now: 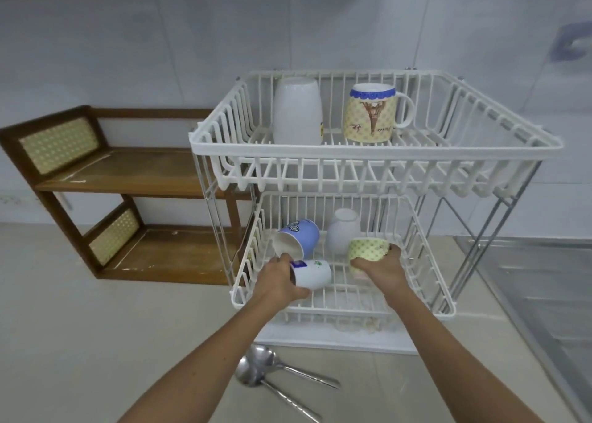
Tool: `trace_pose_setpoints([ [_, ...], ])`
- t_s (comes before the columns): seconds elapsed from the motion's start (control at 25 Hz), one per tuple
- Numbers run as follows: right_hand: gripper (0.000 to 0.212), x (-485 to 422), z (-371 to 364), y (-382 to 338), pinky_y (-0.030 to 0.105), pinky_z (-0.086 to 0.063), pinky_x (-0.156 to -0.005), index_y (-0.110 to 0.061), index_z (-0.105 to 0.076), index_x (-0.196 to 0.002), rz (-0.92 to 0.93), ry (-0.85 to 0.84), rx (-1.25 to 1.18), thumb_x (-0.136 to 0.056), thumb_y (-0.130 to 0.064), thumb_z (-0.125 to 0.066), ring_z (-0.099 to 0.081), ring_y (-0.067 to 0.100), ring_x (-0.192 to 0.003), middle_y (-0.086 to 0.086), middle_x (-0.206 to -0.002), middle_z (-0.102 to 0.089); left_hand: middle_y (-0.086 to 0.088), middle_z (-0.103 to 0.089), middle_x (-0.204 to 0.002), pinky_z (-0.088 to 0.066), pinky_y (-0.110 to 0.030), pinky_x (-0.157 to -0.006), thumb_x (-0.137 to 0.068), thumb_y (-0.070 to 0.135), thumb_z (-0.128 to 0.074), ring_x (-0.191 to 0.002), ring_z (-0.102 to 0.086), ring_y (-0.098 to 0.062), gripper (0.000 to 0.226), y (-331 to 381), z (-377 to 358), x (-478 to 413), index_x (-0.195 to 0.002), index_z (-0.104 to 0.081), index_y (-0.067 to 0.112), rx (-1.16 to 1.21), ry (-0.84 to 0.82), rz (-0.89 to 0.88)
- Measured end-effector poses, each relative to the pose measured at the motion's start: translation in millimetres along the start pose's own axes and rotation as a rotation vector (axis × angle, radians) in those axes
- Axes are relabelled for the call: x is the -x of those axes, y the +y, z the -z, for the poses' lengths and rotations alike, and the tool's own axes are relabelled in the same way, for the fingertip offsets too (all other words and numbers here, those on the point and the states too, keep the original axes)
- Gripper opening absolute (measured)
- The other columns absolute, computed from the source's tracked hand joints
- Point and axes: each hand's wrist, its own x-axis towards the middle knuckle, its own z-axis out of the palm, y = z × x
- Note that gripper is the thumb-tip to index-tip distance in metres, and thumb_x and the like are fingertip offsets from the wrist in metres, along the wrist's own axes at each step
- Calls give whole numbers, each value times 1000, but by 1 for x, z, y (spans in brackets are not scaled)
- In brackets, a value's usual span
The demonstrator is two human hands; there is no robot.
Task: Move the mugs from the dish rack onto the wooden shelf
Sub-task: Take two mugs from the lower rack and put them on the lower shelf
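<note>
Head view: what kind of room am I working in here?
Most likely a home kitchen counter: a two-tier white dish rack holding mugs, a steel sink at the right edge, spoons on the counter, and a tiled wall behind.

Two metal spoons (256, 363) crossed on counter (80, 342); steel sink (541, 281) right.
</note>
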Motion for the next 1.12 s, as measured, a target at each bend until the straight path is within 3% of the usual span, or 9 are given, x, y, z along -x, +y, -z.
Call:
trace_pose_setpoints([
  [0.08,94,10,11,-3,34,-50,-77,-28,-26,-137,41,-44,-211,-64,-11,-84,-54,23,-104,10,-125,-48,-5,-53,-124,-44,-31,-88,-65,41,-81,-110,-53,-23,71,3,13,12,-123,-49,17,67,102,-65],
  [0.2,93,37,22,-16,34,-57,-71,-32,-36,-134,70,-246,-462,-58,-17,-87,-65,22,-102,5,-122,-57,14,-54,-122,-43,-26,-89,-61,53,-78,-110,-51,-10,68,-3,42,49,-121,-50,35,290,227,-146],
  [0.32,84,69,15,-32,33,-60,-72,-16,-48,-130,133,-444,-451,-56,-10,-86,-68,23,-101,7,-115,-70,39,-53,-108,-49,-24,-83,-56,65,-70,-101,-54,-1,62,-27,83,89,-114,-49,55,356,303,-203],
  [0.4,82,97,-1,-41,36,-59,-78,-16,-53,-125,179,-523,-374,-49,-16,-84,-68,25,-102,6,-111,-72,49,-45,-106,-48,-20,-78,-54,67,-68,-98,-54,2,56,-50,112,107,-105,-46,65,305,335,-213],
  [0.56,84,157,-57,-57,27,-56,-77,-27,-53,-122,259,-690,-268,-45,-17,-85,-67,18,-103,-1,-111,-71,29,-54,-104,-53,-23,-76,-58,53,-80,-97,-56,-1,59,-117,161,114,-108,-50,53,298,366,-93],
  [0.68,81,191,-117,-63,19,-53,-76,-38,-52,-117,328,-744,-137,-47,-12,-83,-64,7,-102,-14,-111,-66,18,-58,-106,-48,-16,-68,-58,51,-81,-91,-59,-3,63,-173,192,98,-115,-56,40,305,469,-10],
  [0.84,83,213,-205,-68,13,-51,-70,-37,-48,-116,312,-709,-68,-46,-21,-90,-61,2,-100,-17,-110,-62,11,-59,-110,-48,-24,-72,-56,60,-77,-91,-55,-7,73,-237,215,59,-121,-57,33,216,488,93],
  [1.04,84,181,-303,-88,6,-42,-71,-35,-42,-116,337,-528,131,-47,-33,-91,-55,2,-99,-20,-109,-54,1,-66,-115,-48,-28,-74,-61,49,-83,-97,-61,-18,72,-295,212,9,-124,-56,25,119,399,100],
  [1.12,87,159,-335,-96,16,-45,-75,-29,-42,-120,320,-449,190,-49,-32,-92,-55,11,-102,-11,-109,-55,-2,-68,-112,-50,-30,-74,-62,45,-83,-97,-63,-22,64,-311,211,-11,-118,-59,23,127,370,109],
])
